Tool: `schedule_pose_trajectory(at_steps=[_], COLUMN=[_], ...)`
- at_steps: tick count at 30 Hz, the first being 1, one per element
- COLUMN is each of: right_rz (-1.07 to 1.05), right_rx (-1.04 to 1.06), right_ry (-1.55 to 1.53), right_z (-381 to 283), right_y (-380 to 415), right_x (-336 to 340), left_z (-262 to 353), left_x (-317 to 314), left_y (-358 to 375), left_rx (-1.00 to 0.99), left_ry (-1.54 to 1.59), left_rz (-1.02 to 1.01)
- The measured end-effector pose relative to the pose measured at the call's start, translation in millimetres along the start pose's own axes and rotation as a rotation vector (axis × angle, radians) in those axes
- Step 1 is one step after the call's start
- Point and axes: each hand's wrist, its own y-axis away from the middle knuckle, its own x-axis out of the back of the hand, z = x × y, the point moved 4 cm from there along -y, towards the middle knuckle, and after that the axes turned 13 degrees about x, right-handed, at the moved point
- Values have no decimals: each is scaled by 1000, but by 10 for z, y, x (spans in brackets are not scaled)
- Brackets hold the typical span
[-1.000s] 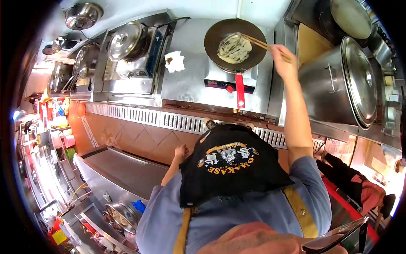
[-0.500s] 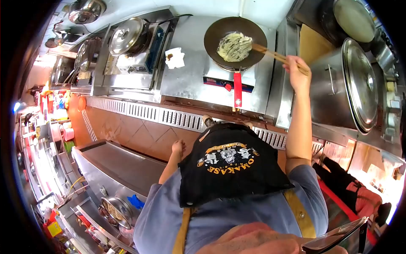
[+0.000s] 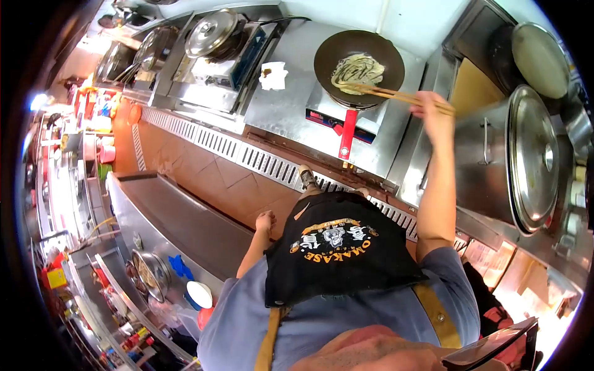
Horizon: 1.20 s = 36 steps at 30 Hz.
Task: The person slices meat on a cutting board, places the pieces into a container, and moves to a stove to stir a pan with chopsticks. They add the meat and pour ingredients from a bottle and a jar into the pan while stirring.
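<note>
Wooden chopsticks (image 3: 396, 94) clasped in right fingers (image 3: 419, 111), curled around.

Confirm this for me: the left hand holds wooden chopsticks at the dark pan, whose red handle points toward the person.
Wrong hand: in the head view, the right hand holds the wooden chopsticks at the dark pan, whose red handle does point toward the person.

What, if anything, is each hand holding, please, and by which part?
The right hand holds the chopsticks near the ends away from the pan; nothing shows in the left hand.
</note>
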Motion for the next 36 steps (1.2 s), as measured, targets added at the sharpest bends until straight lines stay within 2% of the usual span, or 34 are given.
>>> schedule_pose_trajectory(at_steps=[2, 3, 4, 5, 6, 8, 9, 10, 12, 13, 14, 16, 18, 19, 21, 23, 24, 26, 28, 29, 30, 32, 33, 34, 35, 36], right_rz=[134, 53, -26, -121, -116, -53, 67, 113, 8, -58, -90, 44, 180, 120, 69, 81, 165, 218, 89, 74, 152, 315, 316, 232, 152, 146], right_rx=[156, 234, 315, 206, 212, 14, 24, 118, 234, 146, 41, 57, 130, 100, 63, 64, 125, 69, 5, 32, 126, 149, 166, 104, 34, 38], right_ry=[103, 190, 278, 162, 161, 30, 35, 93, 302, 267, 113, 54, 210, 172, 144, 138, 187, 248, 84, 121, 179, 289, 292, 191, 91, 100], right_z=[76, 115, 72, 73, -11, -23, 9, 30, 117, -6, -131, -147, -145, -172, -193, -161, -211, -265, -247, -166, -140, -185, -257, -279, -268, -199], right_y=[-118, -145, -122, -77, -59, 7, -3, -20, 59, 154, 242, 252, 272, 338, 439, 424, 414, 551, 667, 637, 568, 542, 540, 621, 692, 671], right_x=[145, 53, -73, -173, -103, 161, 335, 379, 196, 66, -18, 97, 280, 223, 100, -27, 17, 73, -165, -251, -277, -278, -351, -469, -561, -601], left_z=[-177, -435, -571, -584, -611, -1228, -1417, -1349, -1170, -1101, -846, -234, 15, 188, 554, 741, 780, 851, 790, 767, 713, 504, 406, 360, 325, 319], left_x=[9, 83, 149, 171, 174, 485, 576, 556, 532, 541, 527, 448, 430, 357, 299, 275, 312, 352, 474, 536, 610, 905, 1028, 1100, 1176, 1225], left_y=[196, -42, 47, 125, 179, -838, -1147, -1072, -946, -983, -813, -292, -527, -512, -262, -313, -367, -505, -598, -652, -697, -956, -1285, -1466, -1491, -1488], left_rx=[0, 11, 16, -123, -267, -388, -446, -449, -385, -622, -480, -196, 20, 18, -163, -156, -146, -134, -94, -90, -61, -31, -177, -317, -368, -317], left_ry=[62, 106, 104, -379, -863, -1043, -1130, -1137, -1317, -1293, -1102, -675, -85, -86, -36, -30, -16, -14, -62, -76, -140, -204, -380, -556, -632, -578], left_rz=[58, 39, 43, 85, 125, 226, 286, 278, 327, 370, 241, 78, -6, -15, 16, -39, -80, -107, -50, -59, -69, -83, -97, -106, -99, -102])
